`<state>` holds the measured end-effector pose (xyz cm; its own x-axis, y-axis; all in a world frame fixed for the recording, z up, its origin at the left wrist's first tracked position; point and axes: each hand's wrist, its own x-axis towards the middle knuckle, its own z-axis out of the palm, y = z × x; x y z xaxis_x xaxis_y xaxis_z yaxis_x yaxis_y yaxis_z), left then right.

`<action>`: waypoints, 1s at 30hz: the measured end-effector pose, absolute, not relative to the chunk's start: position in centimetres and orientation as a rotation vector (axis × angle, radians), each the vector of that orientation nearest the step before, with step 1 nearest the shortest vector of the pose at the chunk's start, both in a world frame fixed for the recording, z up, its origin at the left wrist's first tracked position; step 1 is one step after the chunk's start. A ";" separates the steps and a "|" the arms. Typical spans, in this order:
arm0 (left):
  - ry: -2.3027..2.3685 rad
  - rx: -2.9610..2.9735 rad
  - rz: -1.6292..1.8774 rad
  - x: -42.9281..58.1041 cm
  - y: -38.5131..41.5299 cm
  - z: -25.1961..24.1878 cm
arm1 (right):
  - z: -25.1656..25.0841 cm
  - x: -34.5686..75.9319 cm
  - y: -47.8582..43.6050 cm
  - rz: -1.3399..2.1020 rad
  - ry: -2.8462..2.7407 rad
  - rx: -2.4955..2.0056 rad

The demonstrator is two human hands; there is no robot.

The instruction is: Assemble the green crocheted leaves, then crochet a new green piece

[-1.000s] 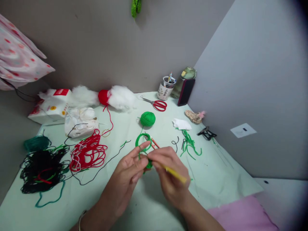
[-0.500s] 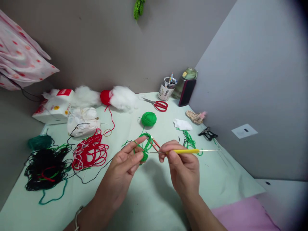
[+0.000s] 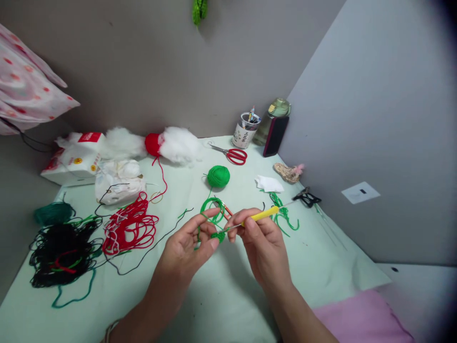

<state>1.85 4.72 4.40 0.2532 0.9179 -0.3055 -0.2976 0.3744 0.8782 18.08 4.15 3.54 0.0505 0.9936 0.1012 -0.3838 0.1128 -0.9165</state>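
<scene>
Between thumb and fingers, my left hand (image 3: 191, 245) pinches a small green crochet piece (image 3: 218, 236); green yarn (image 3: 211, 206) runs over its raised index finger. My right hand (image 3: 262, 243) is closed round a yellow-handled crochet hook (image 3: 262, 215), which slants down to the left. The hook's metal tip is at the green piece, and the two hands almost meet. Behind them rests a green yarn ball (image 3: 218, 176), its strand leading toward my left hand. An orange-red tool (image 3: 227, 209) lies partly hidden behind the loops.
Red-handled scissors (image 3: 236, 156) lie beyond the ball, near a pen cup (image 3: 245, 131). To the left spread tangled red yarn (image 3: 143, 226) and black yarn (image 3: 64, 252), with white stuffing (image 3: 180, 145) by the wall. Loose green yarn (image 3: 280, 209) and a black claw clip (image 3: 307, 196) are at right.
The hook has come left to the green piece and tilted, its handle end now higher. My right hand has moved closer to my left. The whole view has shifted slightly.
</scene>
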 end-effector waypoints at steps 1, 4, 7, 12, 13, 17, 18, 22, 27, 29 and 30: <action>0.976 0.793 0.960 1.9 4.7 4.5 | 3.6 18.1 4.2 1.265 -0.950 -0.851; 1.007 0.781 0.972 2.1 4.7 4.9 | 3.5 18.2 4.1 1.224 -1.022 -0.867; 1.042 0.798 0.976 2.1 4.7 4.9 | 3.6 18.3 3.7 1.137 -1.128 -0.891; 1.053 0.864 0.992 1.8 4.6 4.6 | 4.0 18.3 3.3 1.001 -1.249 -0.914; 1.039 0.868 0.981 1.7 4.7 4.5 | 4.0 18.3 3.3 1.011 -1.231 -0.905; 1.003 0.834 0.951 1.7 4.8 4.6 | 3.7 18.2 3.5 1.082 -1.142 -0.876; 1.002 0.830 0.944 1.7 4.8 4.6 | 3.6 18.2 3.5 1.089 -1.142 -0.870; 1.039 0.854 0.954 1.7 4.8 4.6 | 3.8 18.3 3.4 1.064 -1.204 -0.866; 1.062 0.927 0.968 1.5 4.7 4.2 | 4.2 18.4 3.2 0.966 -1.316 -0.907; 1.071 0.939 0.965 1.5 4.7 4.2 | 4.3 18.4 3.2 0.955 -1.315 -0.902; 1.071 0.942 0.964 1.5 4.7 4.1 | 4.3 18.4 3.2 0.957 -1.308 -0.902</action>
